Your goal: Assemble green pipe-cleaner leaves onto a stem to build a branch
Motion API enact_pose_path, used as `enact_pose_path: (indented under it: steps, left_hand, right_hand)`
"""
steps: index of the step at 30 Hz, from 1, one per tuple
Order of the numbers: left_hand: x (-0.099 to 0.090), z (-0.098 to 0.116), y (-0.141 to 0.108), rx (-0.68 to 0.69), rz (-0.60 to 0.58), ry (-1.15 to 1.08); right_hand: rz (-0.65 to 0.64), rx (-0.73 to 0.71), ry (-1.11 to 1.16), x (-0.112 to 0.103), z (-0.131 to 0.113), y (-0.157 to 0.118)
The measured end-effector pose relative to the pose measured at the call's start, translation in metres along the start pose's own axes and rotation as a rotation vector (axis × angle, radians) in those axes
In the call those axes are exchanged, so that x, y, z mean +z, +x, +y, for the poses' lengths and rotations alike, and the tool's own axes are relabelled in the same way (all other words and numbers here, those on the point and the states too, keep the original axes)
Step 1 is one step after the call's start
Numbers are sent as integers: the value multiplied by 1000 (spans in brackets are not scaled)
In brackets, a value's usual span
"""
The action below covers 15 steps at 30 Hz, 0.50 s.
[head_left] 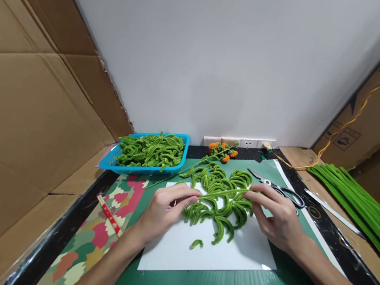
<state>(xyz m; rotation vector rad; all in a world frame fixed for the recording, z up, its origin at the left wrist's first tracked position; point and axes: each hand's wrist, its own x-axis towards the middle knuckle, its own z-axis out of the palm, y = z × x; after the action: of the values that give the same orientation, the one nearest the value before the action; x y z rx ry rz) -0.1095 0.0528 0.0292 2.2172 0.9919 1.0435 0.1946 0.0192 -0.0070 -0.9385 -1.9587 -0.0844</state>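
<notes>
- Bare hands meet over a worktable: the left hand (170,202) pinches one end of a fuzzy green stem (223,193) between thumb and fingers.
- Fingertips of the right hand (276,213) close on the stem's other end; the right thumb is mostly hidden.
- Held between the two hands, the stem passes over a heap of curled green pieces (214,185) on white paper (230,253); whether it touches them cannot be told.
- One small curl (196,244) lies apart on the paper, nearer the person.
- Red-wrapped chopsticks (110,216) lie left of the left arm, the wrapper's pale marks too small to read.
- Printed symbols on the cardboard (376,111) at right show a boxed pictogram, its lettering illegible.
- Nearly straight, the stem runs crosswise, its long axis rising slightly toward the right hand.
- Scissors (267,182) rest just beyond the right hand, blades pointing away and leftward, near an orange flower sprig (225,159).
</notes>
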Motion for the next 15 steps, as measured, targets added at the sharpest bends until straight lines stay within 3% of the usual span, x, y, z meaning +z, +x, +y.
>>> enact_pose_path:
  steps: [4, 8, 11, 15]
  left_hand:
    - [6, 3, -4, -112, -38, -77]
    - [18, 10, -8, -348, -87, -291]
    - [25, 19, -10, -506, -167, -482]
    - [33, 29, -12, -569, -272, -632]
  right_hand:
    - [-15, 210, 282, -6, -8, 6]
    - [-61, 325, 670, -6, -13, 5]
    - [-230, 335, 766, -7, -18, 1]
    - [-454, 340, 761, -11, -36, 0]
